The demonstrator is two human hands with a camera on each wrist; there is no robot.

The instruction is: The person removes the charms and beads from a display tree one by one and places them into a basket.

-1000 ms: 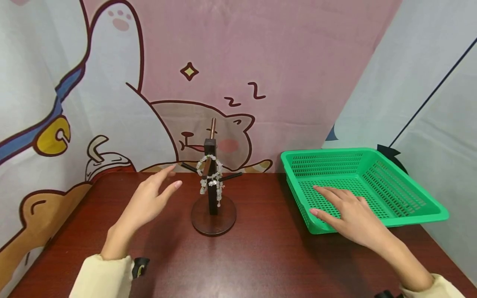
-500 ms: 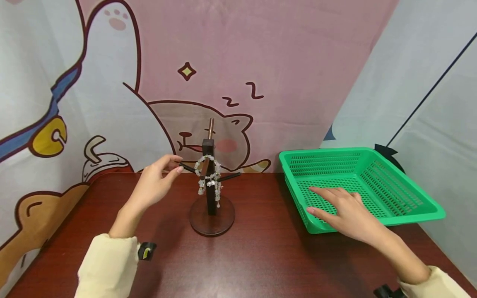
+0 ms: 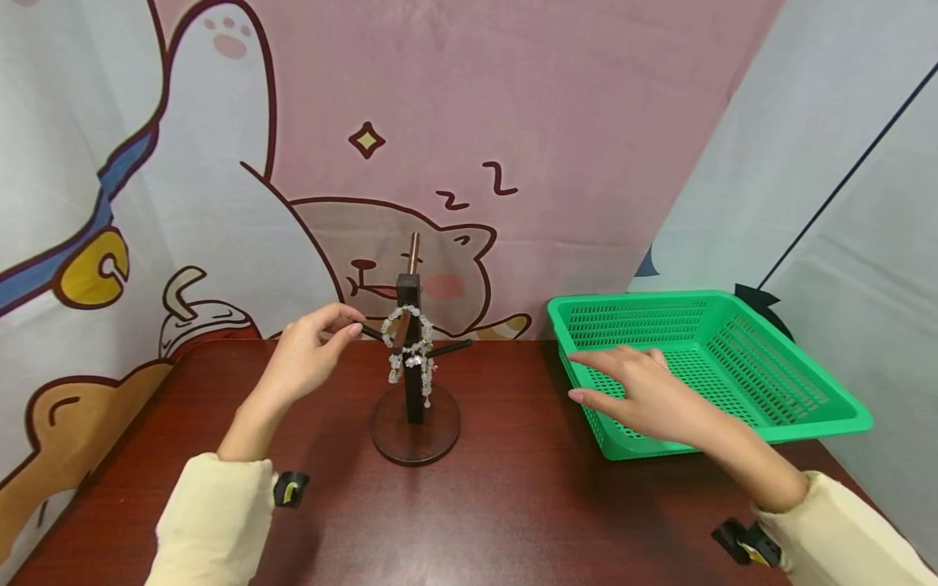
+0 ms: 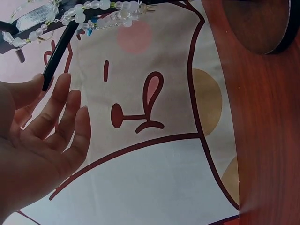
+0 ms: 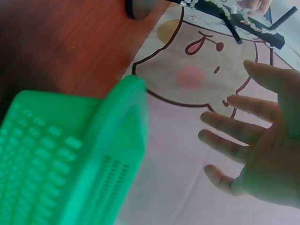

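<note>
A dark jewelry stand with a round base and side pegs stands upright on the table. Strings of pale translucent beads hang on it. My left hand pinches the tip of the stand's left black peg between thumb and forefinger, the other fingers loosely spread in the left wrist view. My right hand, fingers extended and holding nothing, hovers over the near left rim of the green basket. In the right wrist view that hand's fingers are spread apart, beside the basket's corner.
The reddish-brown wooden table bears the stand at its middle and the basket on the right. Behind it hangs a cloth backdrop with cartoon animals.
My left hand has moved up and right to the peg and taken hold of its tip. My right hand has shifted left over the basket's edge. Stand and basket stay put.
</note>
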